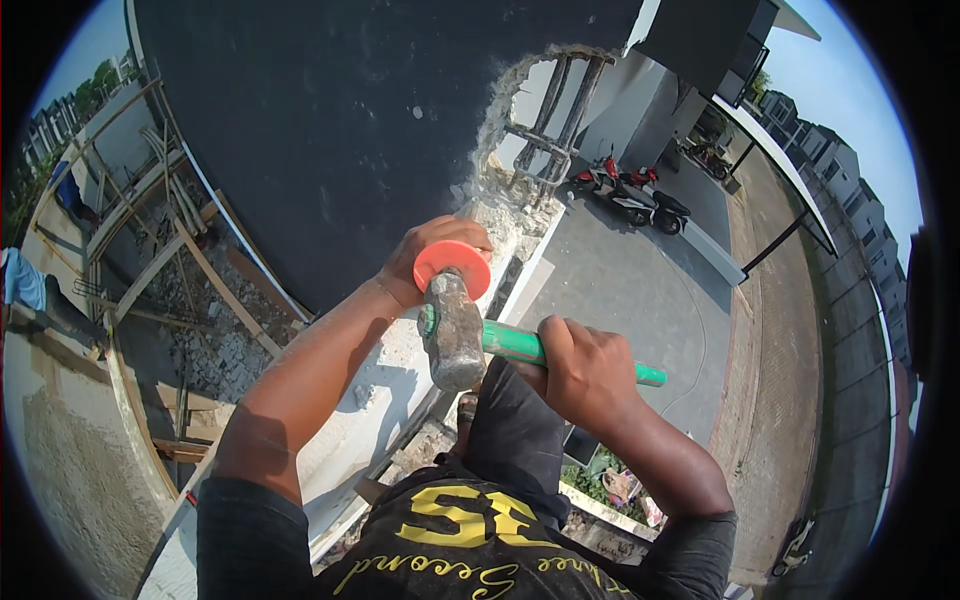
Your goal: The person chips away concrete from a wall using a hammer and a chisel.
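Observation:
My right hand (592, 372) is wrapped round the green handle of a club hammer (455, 345), whose worn steel head lies close to the chisel. In my left hand (425, 255) is a chisel with a round red-orange hand guard (470, 262); its struck end is partly behind the hammer head, and its tip is hidden. Whether hammer and chisel touch, I cannot tell. Beyond my left hand is the broken edge of a dark wall (350, 130), with rough concrete (505, 215) and exposed reinforcing bars (560, 115).
A white ledge (375, 375) with rubble runs under my arms, high above a grey paved yard (640, 290). Motorcycles (640, 195) are parked down there. At left, timber scaffolding (150, 270) stands over debris, and a person in light blue (25, 280) is at the far left.

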Demonstrator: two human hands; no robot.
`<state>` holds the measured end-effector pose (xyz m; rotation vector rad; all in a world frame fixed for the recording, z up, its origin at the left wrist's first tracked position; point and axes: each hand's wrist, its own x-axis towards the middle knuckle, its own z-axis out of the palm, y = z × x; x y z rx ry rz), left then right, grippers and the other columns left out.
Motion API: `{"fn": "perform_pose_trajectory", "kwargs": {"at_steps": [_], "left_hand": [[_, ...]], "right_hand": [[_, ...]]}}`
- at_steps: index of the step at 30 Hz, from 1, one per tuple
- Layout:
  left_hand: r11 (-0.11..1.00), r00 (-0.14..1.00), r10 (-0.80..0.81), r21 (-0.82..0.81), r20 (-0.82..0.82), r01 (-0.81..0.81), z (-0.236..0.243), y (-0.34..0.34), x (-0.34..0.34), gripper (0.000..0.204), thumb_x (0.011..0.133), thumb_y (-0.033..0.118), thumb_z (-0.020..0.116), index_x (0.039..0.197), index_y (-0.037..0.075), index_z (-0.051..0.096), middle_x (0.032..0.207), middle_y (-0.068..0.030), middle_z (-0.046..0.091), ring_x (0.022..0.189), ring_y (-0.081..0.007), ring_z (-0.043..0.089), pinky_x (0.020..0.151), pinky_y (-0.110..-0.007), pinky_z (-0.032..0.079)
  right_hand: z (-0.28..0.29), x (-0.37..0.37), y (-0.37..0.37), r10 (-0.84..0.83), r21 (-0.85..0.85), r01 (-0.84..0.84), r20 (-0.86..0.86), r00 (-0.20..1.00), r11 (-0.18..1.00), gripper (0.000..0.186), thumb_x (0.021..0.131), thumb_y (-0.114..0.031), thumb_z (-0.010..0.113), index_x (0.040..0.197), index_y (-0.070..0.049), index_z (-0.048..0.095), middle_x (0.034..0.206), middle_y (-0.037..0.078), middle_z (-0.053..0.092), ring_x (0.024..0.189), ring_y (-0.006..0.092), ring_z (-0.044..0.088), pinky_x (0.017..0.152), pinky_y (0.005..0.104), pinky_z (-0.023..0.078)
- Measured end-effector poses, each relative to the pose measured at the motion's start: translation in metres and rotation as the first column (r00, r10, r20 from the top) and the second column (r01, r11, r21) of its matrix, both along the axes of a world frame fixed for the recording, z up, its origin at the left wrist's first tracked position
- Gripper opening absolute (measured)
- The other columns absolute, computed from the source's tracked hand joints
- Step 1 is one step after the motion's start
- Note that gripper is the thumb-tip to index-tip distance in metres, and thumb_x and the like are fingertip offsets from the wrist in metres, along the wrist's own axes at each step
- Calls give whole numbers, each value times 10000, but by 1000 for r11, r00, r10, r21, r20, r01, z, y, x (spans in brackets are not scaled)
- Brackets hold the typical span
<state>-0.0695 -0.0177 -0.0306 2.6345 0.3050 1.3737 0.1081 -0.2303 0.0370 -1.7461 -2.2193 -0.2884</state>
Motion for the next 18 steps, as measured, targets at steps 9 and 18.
{"fn": "perform_pose_trajectory", "kwargs": {"at_steps": [9, 18], "left_hand": [[996, 1000, 2, -87, -26, -4, 1, 5, 11, 203, 776, 124, 731, 947, 115, 623, 979, -37, 650, 881, -271, 630, 768, -359, 528], [993, 982, 23, 120, -188, 0, 10, -16, 23, 139, 800, 142, 726, 876, 98, 618, 928, -34, 637, 821, -232, 618, 730, -348, 501]], "right_hand": [[-43, 17, 10, -61, 9, 60, 6, 998, 998, 430, 717, -362, 762, 789, -63, 462, 655, 92, 537, 513, 315, 582, 460, 409, 459], [-21, 21, -27, 262, 404, -211, -74, 962, 890, 359, 780, -343, 700, 807, -38, 513, 620, 73, 472, 484, 240, 544, 444, 359, 426]]}}
